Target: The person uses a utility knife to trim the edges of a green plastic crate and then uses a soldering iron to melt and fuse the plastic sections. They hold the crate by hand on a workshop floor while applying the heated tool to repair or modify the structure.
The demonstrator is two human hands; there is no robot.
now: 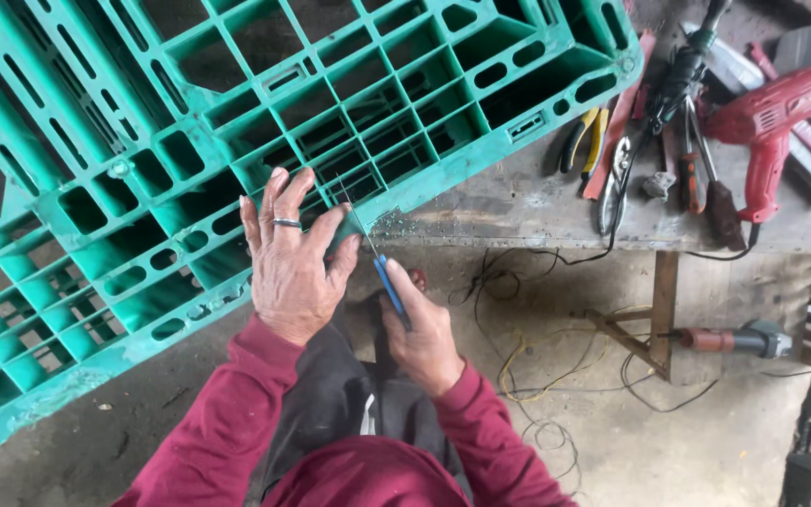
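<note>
The left hand [291, 272] lies flat, fingers spread, on the green plastic pallet [237, 141] edge. Just beside it, the right hand [421, 329] grips a blue-handled blade [382, 272] against that edge. Beyond, hand tools and a red drill [772, 117] lie on the desk [518, 202].

The green pallet [237, 122] is moulded in hard plastic, smooth with a dull sheen, roughened and flecked at the cut edge. The thin blade [360, 225] is seen as bare metal, its handle [390, 289] as glossy blue plastic. The counter [537, 202] is made of worn, matt, scuffed wood. The drill [781, 113] is cased in shiny red plastic. The sleeves [227, 422] are of soft maroon cloth.
</note>
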